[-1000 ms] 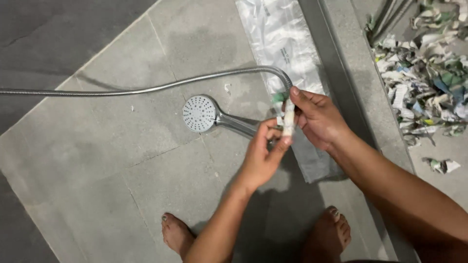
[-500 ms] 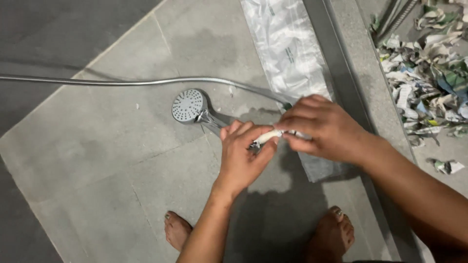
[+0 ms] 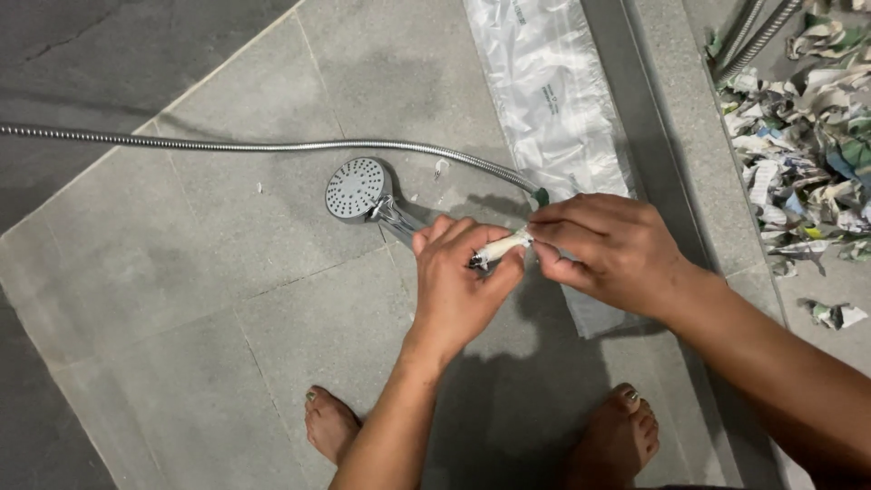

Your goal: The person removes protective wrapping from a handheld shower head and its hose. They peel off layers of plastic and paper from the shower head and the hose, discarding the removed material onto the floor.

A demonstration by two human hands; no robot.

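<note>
Head view, from the left: a metal hose (image 3: 227, 145) runs across the grey floor tiles (image 3: 181, 290) to a round shower head (image 3: 356, 188). Left hand (image 3: 458, 286) grips its handle (image 3: 494, 249) above the tiles; right hand (image 3: 608, 249) pinches the handle's end. Shredded paper (image 3: 803, 154) lies far right.

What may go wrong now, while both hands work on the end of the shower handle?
1. The left hand and right hand pinch only the small white wrapped end; it might slip, letting the shower head knock the tile floor.
2. The metal hose lies loose across the floor near bare feet; someone may trip.
</note>
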